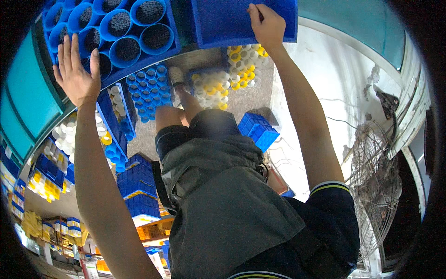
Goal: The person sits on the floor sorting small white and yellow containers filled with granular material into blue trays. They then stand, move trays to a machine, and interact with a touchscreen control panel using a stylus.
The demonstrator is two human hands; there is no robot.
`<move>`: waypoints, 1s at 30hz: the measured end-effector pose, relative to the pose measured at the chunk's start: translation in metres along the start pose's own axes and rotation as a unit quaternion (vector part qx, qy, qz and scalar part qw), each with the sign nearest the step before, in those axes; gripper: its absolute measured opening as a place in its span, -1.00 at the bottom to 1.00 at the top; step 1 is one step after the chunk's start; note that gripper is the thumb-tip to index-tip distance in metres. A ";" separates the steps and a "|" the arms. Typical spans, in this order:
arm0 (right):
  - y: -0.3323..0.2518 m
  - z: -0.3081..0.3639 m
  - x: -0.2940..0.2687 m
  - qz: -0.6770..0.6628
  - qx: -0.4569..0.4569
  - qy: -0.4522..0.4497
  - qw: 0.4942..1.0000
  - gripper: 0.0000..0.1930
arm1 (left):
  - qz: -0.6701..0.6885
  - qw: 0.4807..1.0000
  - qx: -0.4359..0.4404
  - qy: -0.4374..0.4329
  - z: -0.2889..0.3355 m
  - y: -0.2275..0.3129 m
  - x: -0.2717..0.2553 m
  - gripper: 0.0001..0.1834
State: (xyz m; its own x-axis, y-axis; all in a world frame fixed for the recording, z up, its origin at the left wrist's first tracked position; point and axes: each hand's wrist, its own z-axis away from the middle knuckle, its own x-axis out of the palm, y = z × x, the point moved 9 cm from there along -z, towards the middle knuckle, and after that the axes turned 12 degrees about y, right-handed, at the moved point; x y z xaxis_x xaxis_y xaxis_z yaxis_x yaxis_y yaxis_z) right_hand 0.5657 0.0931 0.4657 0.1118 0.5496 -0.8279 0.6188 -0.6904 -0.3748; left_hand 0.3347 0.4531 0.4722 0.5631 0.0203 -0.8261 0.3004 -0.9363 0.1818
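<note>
My left hand (76, 72) is open, its fingers stretched out flat over the front left blue cups, partly covering them. Small dark rod-like pieces, packed upright, fill each blue cup (126, 50). The cups stand in rows inside a blue crate (175, 39). My right hand (269, 27) is closed, thumb and fingers curled together above a second blue bin (223, 28) on the right. Whatever those fingers hold, if anything, I cannot make out. The visible inside of that bin shows plain blue.
On the floor below stand groups of blue cups (147, 90) and white and yellow cups (211, 88). A blue crate (258, 131) sits by my legs, with stacked blue crates (137, 179) at left. A wire-caged fan (375, 186) stands at right.
</note>
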 end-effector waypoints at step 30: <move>0.006 0.004 0.002 0.001 -0.010 0.001 1.000 -0.74 | 0.007 1.000 -0.005 0.009 0.004 -0.004 0.002 -0.32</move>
State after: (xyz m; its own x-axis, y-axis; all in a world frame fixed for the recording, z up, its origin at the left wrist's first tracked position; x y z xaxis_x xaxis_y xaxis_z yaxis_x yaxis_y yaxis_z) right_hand 0.5664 0.0883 0.4597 0.1150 0.5490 -0.8279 0.6344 -0.6819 -0.3641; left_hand 0.3315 0.4559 0.4678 0.5814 0.0141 -0.8135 0.2996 -0.9333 0.1980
